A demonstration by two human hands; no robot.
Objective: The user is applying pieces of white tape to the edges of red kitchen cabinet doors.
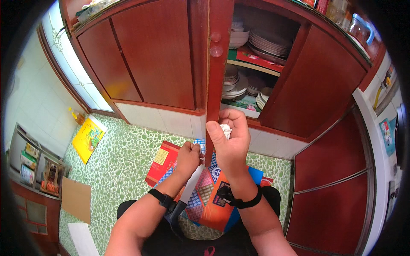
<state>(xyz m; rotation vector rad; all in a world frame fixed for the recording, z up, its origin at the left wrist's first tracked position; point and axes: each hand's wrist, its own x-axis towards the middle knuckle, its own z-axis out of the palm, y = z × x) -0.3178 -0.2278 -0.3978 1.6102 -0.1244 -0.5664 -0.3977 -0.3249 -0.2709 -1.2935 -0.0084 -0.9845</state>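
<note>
A long red-brown door panel (221, 19) stands upright before me, seen nearly edge-on. Two round finger pulls (216, 51) show on its face. My right hand (232, 144) overlaps the panel's lower part and pinches a crumpled white wad (226, 130), paper or cloth, between thumb and curled fingers. Left of the panel's lower edge, my left hand (188, 157) has its fingers curled close to the wood. A blue-and-white patterned piece (200, 142) shows beside those fingers; whether they grip it or the panel is hidden. Below lie a pale flat strip (194, 180) and an orange printed sheet (213, 212).
An open wooden cabinet holds stacked plates (267, 44) and bowls (230, 78). Closed cabinet doors (153, 57) flank it. On the pebble-pattern floor (118, 166) lie a red printed sheet (163, 161), a yellow bag (88, 137), cardboard (76, 200) and an oil bottle (76, 116).
</note>
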